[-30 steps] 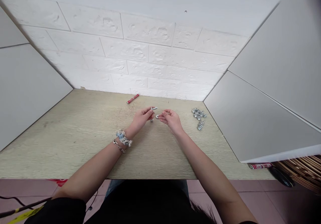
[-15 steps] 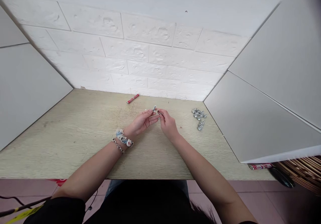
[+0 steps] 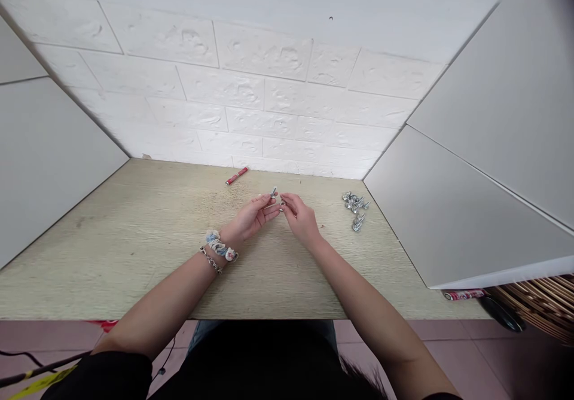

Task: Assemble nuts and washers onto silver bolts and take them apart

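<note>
Over the middle of the table, my left hand (image 3: 253,217) pinches a small silver bolt (image 3: 273,192) between thumb and finger, its threaded shank pointing up. My right hand (image 3: 302,216) is closed close beside it, thumb and fingers on a small round metal piece (image 3: 282,206). Fingers partly cover that piece, so I cannot tell if it is a washer or a nut. To the right lies a heap of silver bolts with wide round bases (image 3: 354,201), and a smaller cluster of the same bolts (image 3: 358,222) sits just nearer to me.
A red tube-shaped stick (image 3: 236,176) lies near the white brick-patterned wall (image 3: 242,92). Grey panels (image 3: 439,202) close in the table's right side, others its left. At the right front are another red tube (image 3: 464,295), a black object (image 3: 504,314) and a wicker item (image 3: 540,304).
My hands have moved slightly apart. The bolt in my left hand now stands more clearly above the fingers, and the round piece stays with my right fingers.
</note>
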A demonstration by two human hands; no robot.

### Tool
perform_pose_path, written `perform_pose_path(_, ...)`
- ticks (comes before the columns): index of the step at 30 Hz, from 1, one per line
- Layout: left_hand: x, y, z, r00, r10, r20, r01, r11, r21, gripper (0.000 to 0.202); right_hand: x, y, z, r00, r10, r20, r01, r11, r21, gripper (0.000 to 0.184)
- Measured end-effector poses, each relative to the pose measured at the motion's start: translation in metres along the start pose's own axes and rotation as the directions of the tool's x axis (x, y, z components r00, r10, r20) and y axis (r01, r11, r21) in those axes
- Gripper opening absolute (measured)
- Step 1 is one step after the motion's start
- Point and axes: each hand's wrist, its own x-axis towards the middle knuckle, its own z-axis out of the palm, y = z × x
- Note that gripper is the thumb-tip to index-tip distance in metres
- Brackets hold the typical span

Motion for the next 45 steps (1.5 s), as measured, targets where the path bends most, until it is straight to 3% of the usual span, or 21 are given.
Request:
perform_pose_path(3, 0.000, 0.001, 0.000, 1.000, -0.007, -0.017, 0.006, 1.000, -0.009, 0.017, 0.002, 0.003, -0.001, 0.998, 0.046, -0.051, -0.048, 0.998, -0.049, 0.024)
perform_pose_path(8, 0.000, 0.003, -0.001, 0.999, -0.009, -0.036, 0.008, 1.000, -0.010, 0.017, 0.003, 0.005, -0.003, 1.000, 0.006, -0.022, -0.009, 0.987, -0.158, 0.023)
perform_pose_path(14, 0.000, 0.003, -0.002, 0.999, -0.004, -0.040, 0.006, 0.999, 0.033, 0.016, 0.003, 0.005, -0.001, 1.000, -0.020, -0.005, 0.019, 0.991, -0.129, 0.023)
perform_pose_path(19, 0.002, 0.004, -0.001, 0.990, 0.090, -0.105, -0.083, 0.995, 0.061, 0.014, 0.001, 0.004, 0.003, 1.000, -0.014, -0.028, 0.012, 0.997, -0.076, 0.021)
perform_pose_path(29, 0.004, 0.009, -0.002, 0.962, 0.203, -0.181, -0.191, 0.978, 0.082, 0.016, 0.002, 0.023, 0.018, 0.994, 0.007, 0.110, 0.017, 0.977, -0.212, 0.018)
perform_pose_path(45, 0.004, 0.009, -0.001, 0.946, 0.226, -0.234, -0.218, 0.974, 0.059, 0.016, 0.006, 0.025, 0.021, 0.993, 0.003, 0.121, 0.042, 0.928, -0.370, 0.016)
